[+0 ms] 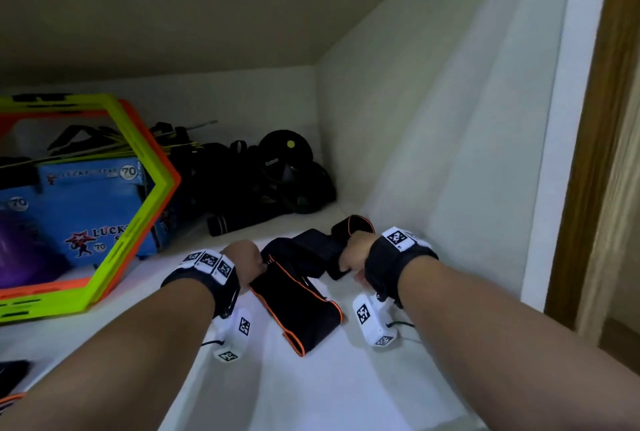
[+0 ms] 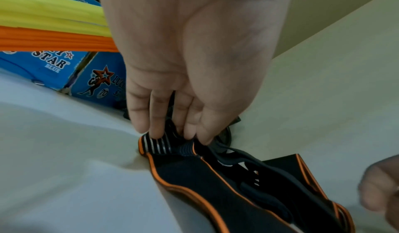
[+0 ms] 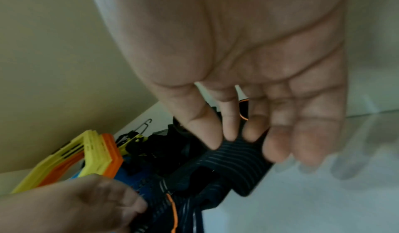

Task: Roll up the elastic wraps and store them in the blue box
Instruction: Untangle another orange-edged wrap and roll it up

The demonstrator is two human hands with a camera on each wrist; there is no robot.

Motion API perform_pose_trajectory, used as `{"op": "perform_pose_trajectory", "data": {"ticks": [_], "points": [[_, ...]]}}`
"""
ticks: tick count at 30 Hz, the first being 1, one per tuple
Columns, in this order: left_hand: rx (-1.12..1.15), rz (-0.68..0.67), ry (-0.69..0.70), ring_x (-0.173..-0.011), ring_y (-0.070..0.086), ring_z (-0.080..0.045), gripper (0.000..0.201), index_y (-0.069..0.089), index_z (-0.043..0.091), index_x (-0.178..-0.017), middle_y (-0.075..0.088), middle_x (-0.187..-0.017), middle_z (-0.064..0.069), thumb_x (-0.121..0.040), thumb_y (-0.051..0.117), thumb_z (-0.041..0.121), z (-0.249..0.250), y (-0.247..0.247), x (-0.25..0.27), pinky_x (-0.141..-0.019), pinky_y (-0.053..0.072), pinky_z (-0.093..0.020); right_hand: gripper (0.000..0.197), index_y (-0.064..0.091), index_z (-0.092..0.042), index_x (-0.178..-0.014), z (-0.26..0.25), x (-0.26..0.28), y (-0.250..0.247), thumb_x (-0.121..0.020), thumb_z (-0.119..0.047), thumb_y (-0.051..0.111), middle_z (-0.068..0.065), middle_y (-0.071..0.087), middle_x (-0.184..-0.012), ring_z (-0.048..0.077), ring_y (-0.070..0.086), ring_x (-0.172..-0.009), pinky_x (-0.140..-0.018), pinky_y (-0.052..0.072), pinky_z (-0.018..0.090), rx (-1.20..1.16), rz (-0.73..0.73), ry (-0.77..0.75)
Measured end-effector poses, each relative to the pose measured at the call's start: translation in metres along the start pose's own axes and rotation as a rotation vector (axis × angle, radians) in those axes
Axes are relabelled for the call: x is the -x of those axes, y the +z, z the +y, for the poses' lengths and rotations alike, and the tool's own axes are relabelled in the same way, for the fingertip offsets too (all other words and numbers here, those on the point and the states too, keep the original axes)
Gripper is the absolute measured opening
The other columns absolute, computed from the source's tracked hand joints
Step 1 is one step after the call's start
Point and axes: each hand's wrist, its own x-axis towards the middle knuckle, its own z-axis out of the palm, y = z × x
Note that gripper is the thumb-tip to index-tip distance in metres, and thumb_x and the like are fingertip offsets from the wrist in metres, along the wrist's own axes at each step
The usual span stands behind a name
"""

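A black elastic wrap (image 1: 294, 306) with orange trim lies unrolled across the white shelf between my hands. My left hand (image 1: 254, 259) pinches its striped end (image 2: 155, 146) with the fingertips and holds it down on the shelf. My right hand (image 1: 348, 257) grips a ribbed black strap section (image 3: 233, 165) between thumb and fingers. The wrap (image 2: 215, 185) runs from the left hand (image 2: 172, 134) toward the right hand (image 3: 241, 144). The blue box (image 1: 93, 202) stands at the left, behind hexagon rings, and also shows as the blue box (image 2: 101, 81) in the left wrist view.
Green and orange hexagon rings (image 1: 152, 188) lean against the box. A pile of black gear (image 1: 270, 174) fills the back corner, with a rolled black wrap (image 1: 225, 224) in front of it. A looped orange-trimmed piece (image 1: 356, 222) lies beyond my right hand. The white side wall (image 1: 433, 153) stands close on the right.
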Motion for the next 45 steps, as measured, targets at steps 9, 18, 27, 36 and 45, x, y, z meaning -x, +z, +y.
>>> {"op": "perform_pose_trajectory", "data": {"ticks": [9, 18, 27, 36, 45], "points": [[0.245, 0.23, 0.073, -0.073, 0.061, -0.014, 0.036, 0.049, 0.029, -0.104, 0.064, -0.084, 0.001, -0.081, 0.066, 0.008, -0.017, -0.036, 0.02, -0.057, 0.042, -0.025, 0.03, 0.066, -0.01, -0.118, 0.01, -0.031, -0.005, -0.091, -0.017, 0.059, 0.013, 0.063, -0.102, 0.032, 0.059, -0.114, -0.094, 0.044, 0.033, 0.093, 0.157, 0.018], [0.312, 0.315, 0.083, -0.078, 0.065, -0.007, 0.016, 0.069, 0.029, -0.082, 0.071, -0.082, 0.008, -0.091, 0.066, 0.016, -0.039, -0.05, 0.047, -0.065, 0.045, -0.023, 0.019, 0.068, -0.021, -0.095, 0.001, -0.038, -0.015, -0.076, -0.018, 0.072, 0.008, 0.07, -0.102, 0.031, 0.069, -0.095, -0.088, 0.057, 0.047, 0.09, 0.252, -0.039], [0.608, 0.466, 0.138, -0.064, 0.07, -0.018, 0.014, 0.074, 0.02, -0.082, 0.075, -0.072, -0.005, -0.092, 0.068, 0.013, -0.039, -0.086, 0.062, -0.064, 0.058, -0.037, 0.019, 0.061, -0.03, -0.077, -0.03, -0.025, -0.052, -0.084, -0.014, 0.068, 0.002, 0.071, -0.096, 0.025, 0.068, -0.09, -0.084, 0.052, 0.028, -0.321, 0.52, -0.235], [0.878, 0.506, 0.264, -0.062, 0.068, -0.018, 0.016, 0.073, 0.011, -0.084, 0.074, -0.074, -0.012, -0.093, 0.064, 0.003, -0.026, -0.135, 0.086, -0.067, 0.059, -0.038, 0.043, 0.067, -0.014, -0.109, -0.082, 0.037, -0.093, -0.072, 0.007, 0.074, 0.014, 0.069, -0.097, 0.036, 0.069, -0.094, -0.089, 0.057, 0.048, -0.844, 0.435, -0.349], [1.097, 0.471, 0.29, -0.049, 0.066, -0.012, 0.012, 0.07, 0.002, -0.085, 0.068, -0.062, -0.005, -0.087, 0.065, -0.008, -0.018, -0.145, 0.122, -0.048, 0.054, -0.022, 0.03, 0.063, -0.02, -0.091, -0.117, 0.105, -0.071, -0.082, 0.007, 0.072, 0.002, 0.066, -0.077, 0.017, 0.063, -0.056, -0.052, 0.053, 0.03, -0.742, 0.481, -0.503]]}}
